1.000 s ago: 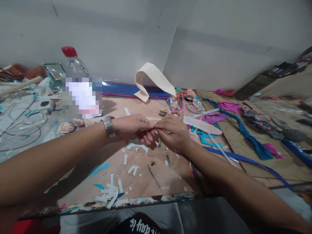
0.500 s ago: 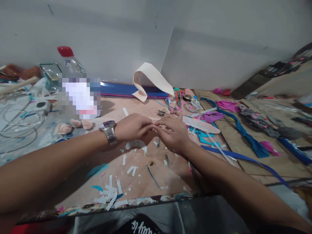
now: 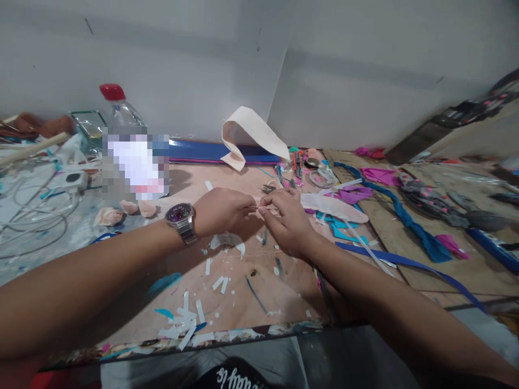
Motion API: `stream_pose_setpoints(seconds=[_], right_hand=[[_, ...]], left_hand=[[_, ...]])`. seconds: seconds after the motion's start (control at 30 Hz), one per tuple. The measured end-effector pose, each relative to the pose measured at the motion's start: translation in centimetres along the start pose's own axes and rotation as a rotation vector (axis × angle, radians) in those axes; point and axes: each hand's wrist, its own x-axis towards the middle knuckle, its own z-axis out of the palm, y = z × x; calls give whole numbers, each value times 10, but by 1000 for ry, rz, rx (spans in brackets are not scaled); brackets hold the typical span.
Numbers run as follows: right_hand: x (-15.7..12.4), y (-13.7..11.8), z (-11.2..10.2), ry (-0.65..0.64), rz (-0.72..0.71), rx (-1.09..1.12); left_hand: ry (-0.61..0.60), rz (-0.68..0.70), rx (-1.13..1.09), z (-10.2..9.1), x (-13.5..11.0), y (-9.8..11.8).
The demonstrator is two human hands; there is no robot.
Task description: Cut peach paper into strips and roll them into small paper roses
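My left hand (image 3: pixel 227 210), with a watch (image 3: pixel 180 217) on its wrist, is closed in a pinch above the middle of the table. Facing it, my right hand (image 3: pixel 290 220) pinches too, its fingertips a short way from the left ones. A small pale piece (image 3: pixel 263 208) shows at the right fingertips; it is too small to name. What the left fingers hold is hidden. Beyond my right hand lies a long pale strip (image 3: pixel 336 207). Small pliers or scissors (image 3: pixel 268 188) lie just behind the hands.
Cream rolled rosettes (image 3: pixel 110 216) lie at the left, before a red-capped bottle (image 3: pixel 121 111) and a blurred-out phone-like screen. A cream folded band (image 3: pixel 255 127) stands at the back. Paper scraps (image 3: pixel 186 319) litter the front; a blue ribbon (image 3: pixel 413 262) trails right over cardboard (image 3: pixel 425 275).
My fingertips have drawn slightly apart, and my left wrist has turned so the watch face shows more. The pale piece shows more at the right fingertips. The view has shifted a little.
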Motion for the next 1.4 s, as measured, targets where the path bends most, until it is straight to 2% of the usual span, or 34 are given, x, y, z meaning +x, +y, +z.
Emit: stream_pose_setpoints(seconds=[0.13,0.3,0.47,0.73,0.83,1.0,1.2,1.4], right_hand=[[1,2,-1,34,-41,-25],[1,-1,-4,2,-82,-37],[0,-2,-5,-7,-77,-56],[0,4,1,6,-80,4],[2,5,0,6,-83,-13],[3,5,-1,14,-62,-22],[0,2,0,-28,-72,40],[0,3,0,24,-71,38]], left_hand=[[27,33,-44,3,-1,-5],[11,64,-65,4,-1,-6],[-24,30,-72,0,1,-3],[-32,-36,-245,1,-1,-11],[-73,-51,-304,0,0,-9],[-169,-115,-539,-5,0,-5],[-272,-171,-781,1,-3,-9],[-361,-196,-1080,1,-1,-5]])
